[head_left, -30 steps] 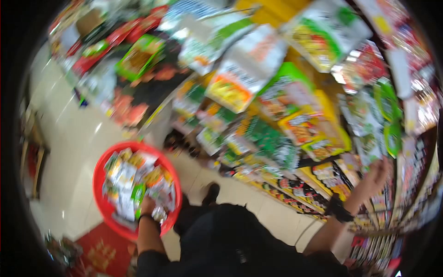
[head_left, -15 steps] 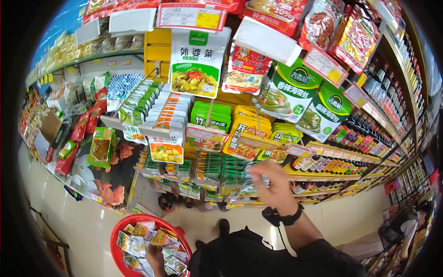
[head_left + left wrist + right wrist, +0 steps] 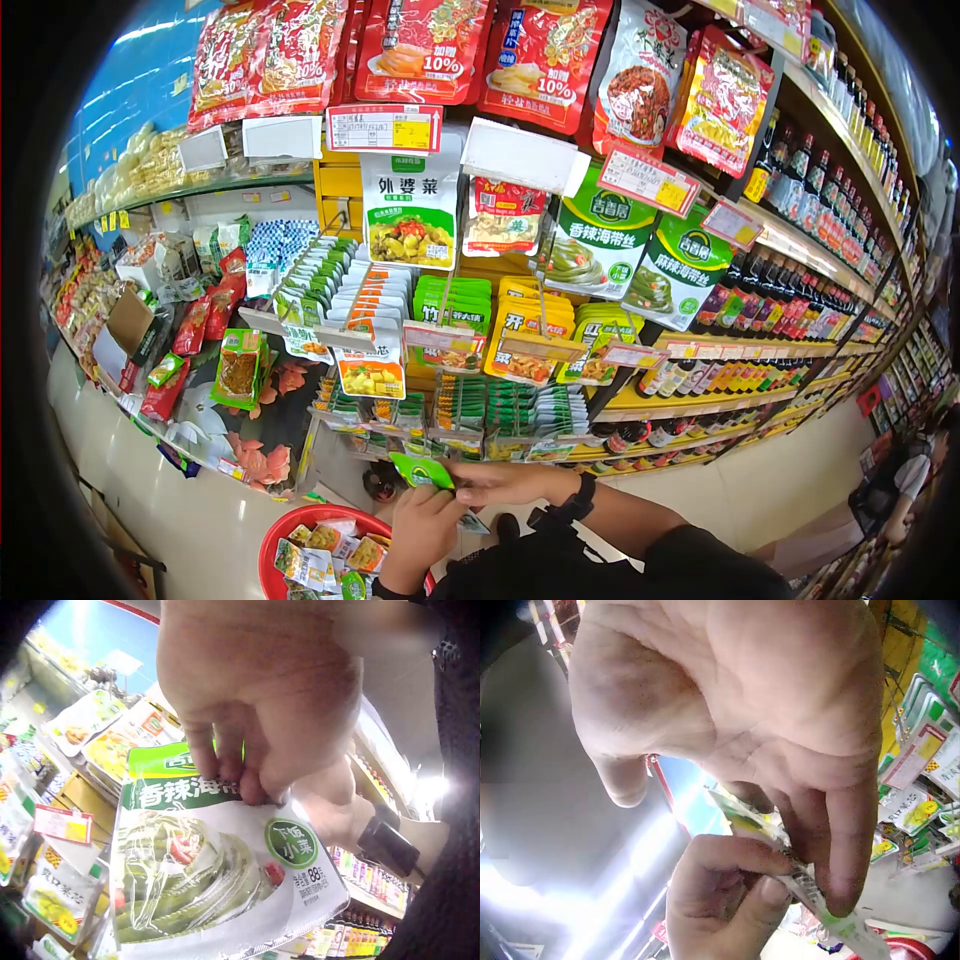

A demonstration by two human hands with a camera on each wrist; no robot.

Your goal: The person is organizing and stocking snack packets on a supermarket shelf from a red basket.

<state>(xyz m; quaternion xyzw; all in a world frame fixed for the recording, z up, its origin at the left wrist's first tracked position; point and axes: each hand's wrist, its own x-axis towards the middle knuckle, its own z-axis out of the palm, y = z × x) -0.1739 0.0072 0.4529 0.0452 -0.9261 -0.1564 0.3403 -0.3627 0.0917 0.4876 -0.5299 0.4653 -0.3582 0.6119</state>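
My left hand [image 3: 425, 525] pinches a packet of spicy kelp strips [image 3: 187, 881] by its green top end, fingertips over the front and thumb side. Green strips and red chilli pieces are pictured on its white front. My right hand [image 3: 500, 483] is right at the same packet, in front of my body and above the floor. In the right wrist view its straight fingers [image 3: 847, 840] lie against the packet, seen edge-on, while the thumb stands away. Below and left is a red basket [image 3: 268, 550] filled with several food packets, partly hidden by my left arm.
Ahead, pickle packets [image 3: 372, 310] hang on hooks with price tags, and two kelp packets [image 3: 600, 235] hang at right. Red pouches [image 3: 425, 50] line the shelf above. Bottles [image 3: 800, 165] fill the right shelves. A low display [image 3: 200, 420] stands left. Another person [image 3: 890, 490] is far right.
My left hand has risen from the red basket with the kelp packet. My right hand has come down from in front of the shelf to meet it. The head view has steadied and swung toward the shelf.
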